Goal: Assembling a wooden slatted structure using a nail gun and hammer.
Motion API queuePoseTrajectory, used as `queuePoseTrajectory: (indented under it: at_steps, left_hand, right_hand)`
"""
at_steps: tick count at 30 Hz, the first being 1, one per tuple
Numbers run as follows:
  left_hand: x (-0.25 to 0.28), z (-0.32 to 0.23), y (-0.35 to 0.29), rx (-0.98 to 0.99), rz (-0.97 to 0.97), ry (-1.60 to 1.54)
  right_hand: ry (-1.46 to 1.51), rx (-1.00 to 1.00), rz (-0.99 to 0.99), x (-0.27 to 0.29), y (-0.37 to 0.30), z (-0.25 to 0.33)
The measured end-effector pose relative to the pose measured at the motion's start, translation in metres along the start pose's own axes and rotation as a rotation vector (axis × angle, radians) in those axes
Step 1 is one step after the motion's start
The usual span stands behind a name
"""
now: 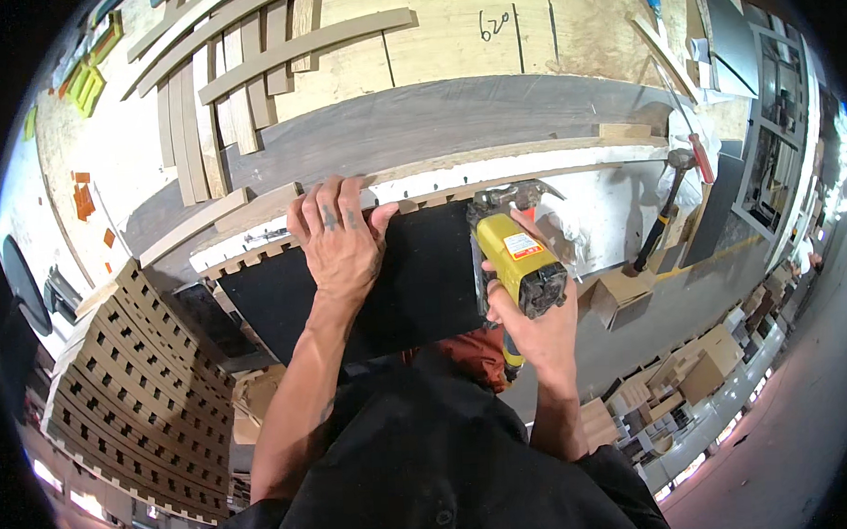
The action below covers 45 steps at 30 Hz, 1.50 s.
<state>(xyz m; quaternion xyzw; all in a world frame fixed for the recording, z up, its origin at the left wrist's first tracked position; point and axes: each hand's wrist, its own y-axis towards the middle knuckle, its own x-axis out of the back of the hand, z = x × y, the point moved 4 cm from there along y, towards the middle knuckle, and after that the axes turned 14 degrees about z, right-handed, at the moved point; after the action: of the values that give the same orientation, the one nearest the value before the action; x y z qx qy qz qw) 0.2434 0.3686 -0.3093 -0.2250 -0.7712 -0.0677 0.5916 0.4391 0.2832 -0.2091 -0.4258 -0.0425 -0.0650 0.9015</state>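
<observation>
Power tool [517,246] at the edge of a black panel [415,284]

The panel sits at the middle of the view, its notched brown edge along a white strip [429,183] that bears black marks and borders the counter [433,51]. The left hand [340,254], just toward eleven o'clock from the centre, lies over that edge, its fingers side by side and bent across the strip, its thumb spread out toward three o'clock. The right hand [540,330], toward four o'clock, is wrapped around the yellow and black power tool, with its fingers closed about the grip. The tool's metal end points toward twelve o'clock, near the panel's end; whether it touches the panel cannot be told.

A hammer [678,164] lies toward two o'clock, just beside a screwdriver [700,158] with a red handle. Wooden strips [306,52] lie crossed over one another toward eleven o'clock. Farther out toward ten o'clock are orange pieces [83,202]. Toward eight o'clock stands a stack of notched boards [146,399]. Cardboard boxes [702,375] sit on the four o'clock side, well apart from both hands.
</observation>
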Motion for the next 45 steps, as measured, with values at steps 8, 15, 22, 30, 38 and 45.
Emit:
queuePoseTrajectory:
  at_steps: [8,15,22,30,38,45]
  left_hand:
    - [-0.004,0.000,-0.002,0.022,0.047,-0.094]
    - [-0.001,0.000,0.000,0.010,0.025,-0.026]
    - [0.005,0.003,-0.002,0.020,-0.002,-0.021]
    - [0.061,0.054,-0.070,0.360,0.026,-0.297]
    - [0.041,0.126,-0.129,0.815,-0.086,-0.742]
    - [0.041,0.113,-0.120,0.884,-0.124,-0.992]
  right_hand:
    - [0.002,-0.036,0.007,-0.001,0.001,0.007]
    - [-0.057,-0.075,0.002,-0.007,0.003,0.012]
    - [-0.202,-0.018,-0.051,-0.019,0.007,0.031]
    - [0.018,-0.043,-0.007,-0.007,-0.033,0.009]
    - [0.079,0.006,0.092,-0.045,-0.023,0.012]
    - [0.013,-0.041,0.038,-0.045,-0.010,0.015]
